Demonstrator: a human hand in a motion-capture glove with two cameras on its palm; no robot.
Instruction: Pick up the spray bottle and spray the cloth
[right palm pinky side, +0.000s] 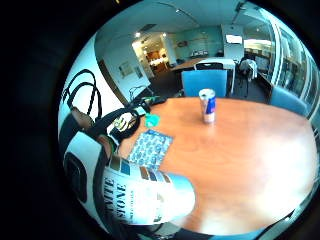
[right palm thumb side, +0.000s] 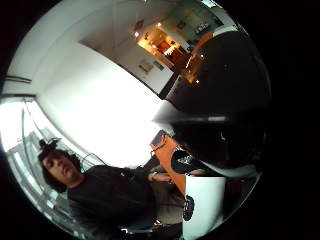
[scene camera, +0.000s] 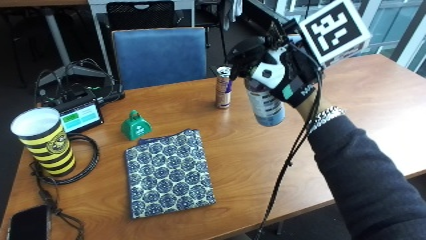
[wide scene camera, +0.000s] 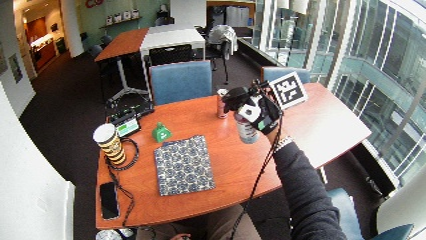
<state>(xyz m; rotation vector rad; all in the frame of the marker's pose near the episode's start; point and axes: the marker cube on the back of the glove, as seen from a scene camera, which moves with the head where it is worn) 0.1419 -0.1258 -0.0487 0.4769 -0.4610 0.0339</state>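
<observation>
My gloved right hand (scene camera: 287, 75) grips the spray bottle (scene camera: 265, 102) by its neck and holds it upright in the air above the right half of the table, its black nozzle (scene camera: 241, 52) turned left. The blue patterned cloth (scene camera: 169, 172) lies flat on the table, lower and to the left of the bottle. In the little finger side palm view the bottle's labelled body (right palm pinky side: 142, 194) fills the near edge, with the cloth (right palm pinky side: 151, 147) beyond it. The wide outside view shows the same hand (wide scene camera: 261, 114), bottle (wide scene camera: 246, 129) and cloth (wide scene camera: 183, 164).
A slim drink can (scene camera: 223, 87) stands just left of the bottle. A green bell (scene camera: 136, 125), a yellow-and-black striped cup (scene camera: 46, 141), a small screen device (scene camera: 78, 116) with cables and a phone (scene camera: 26, 223) sit at the left. A blue chair (scene camera: 160, 54) stands behind the table (scene camera: 359, 105).
</observation>
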